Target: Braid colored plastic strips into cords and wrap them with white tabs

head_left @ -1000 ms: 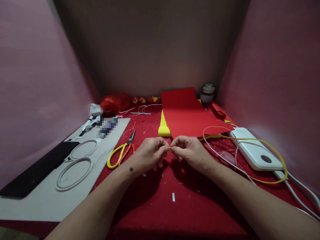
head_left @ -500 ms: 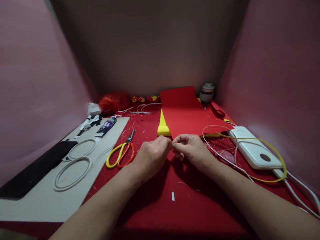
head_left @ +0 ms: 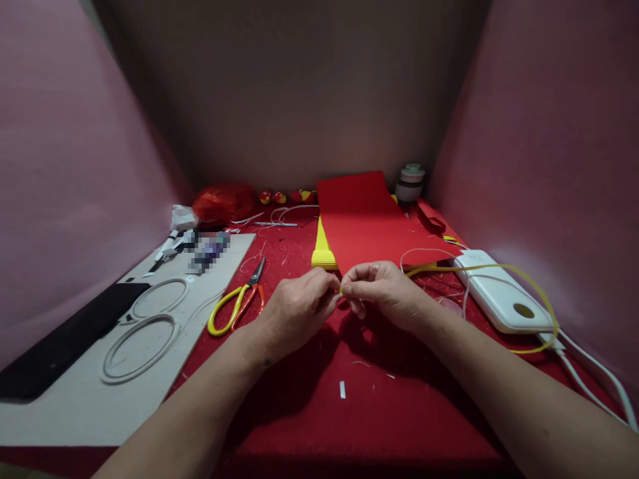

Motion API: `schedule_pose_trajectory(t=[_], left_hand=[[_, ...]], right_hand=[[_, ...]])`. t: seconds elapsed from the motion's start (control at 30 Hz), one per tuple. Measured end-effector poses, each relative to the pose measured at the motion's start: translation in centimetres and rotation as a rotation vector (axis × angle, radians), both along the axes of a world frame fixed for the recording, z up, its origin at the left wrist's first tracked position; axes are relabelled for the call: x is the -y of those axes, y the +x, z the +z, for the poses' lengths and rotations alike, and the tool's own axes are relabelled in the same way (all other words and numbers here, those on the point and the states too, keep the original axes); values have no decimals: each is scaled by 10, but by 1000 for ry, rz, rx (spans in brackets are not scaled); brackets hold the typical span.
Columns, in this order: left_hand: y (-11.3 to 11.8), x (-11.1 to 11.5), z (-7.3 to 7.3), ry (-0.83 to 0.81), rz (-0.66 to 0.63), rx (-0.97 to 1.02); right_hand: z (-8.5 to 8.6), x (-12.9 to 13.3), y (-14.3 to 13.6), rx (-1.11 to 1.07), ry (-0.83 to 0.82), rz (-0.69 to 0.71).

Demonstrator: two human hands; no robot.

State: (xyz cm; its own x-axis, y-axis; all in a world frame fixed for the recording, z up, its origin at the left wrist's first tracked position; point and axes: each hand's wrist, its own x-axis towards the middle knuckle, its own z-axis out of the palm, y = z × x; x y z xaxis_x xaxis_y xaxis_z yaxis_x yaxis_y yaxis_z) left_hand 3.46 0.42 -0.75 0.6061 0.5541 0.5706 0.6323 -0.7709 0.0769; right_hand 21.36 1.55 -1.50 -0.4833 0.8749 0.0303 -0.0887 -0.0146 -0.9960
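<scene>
My left hand is closed, its thumb and forefinger pinching around a tiny yellow piece. Fingertip to fingertip with it, my right hand pinches the same spot; most of the piece is hidden. A yellow strip and a thin white cord loop out to the right of my right hand. Scissors with yellow and red handles lie left of my left hand. Just beyond both hands are red sheets over yellow ribbed material.
A pale board at the left bears a black strip, a coiled grey cable and a blurred tube. A white power bank lies right. Behind are a red bag and a jar.
The yellow piece now shows between my fingertips. My left hand has turned slightly, and the white cord at the right has been drawn in. The whole view has shifted a little.
</scene>
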Motion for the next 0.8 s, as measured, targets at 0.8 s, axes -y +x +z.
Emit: schedule_pose_trajectory(t=[0.8], left_hand=[[4,9,11,-17,-130,277]], right_hand=[[-5,-3,2,-261,-215,150]])
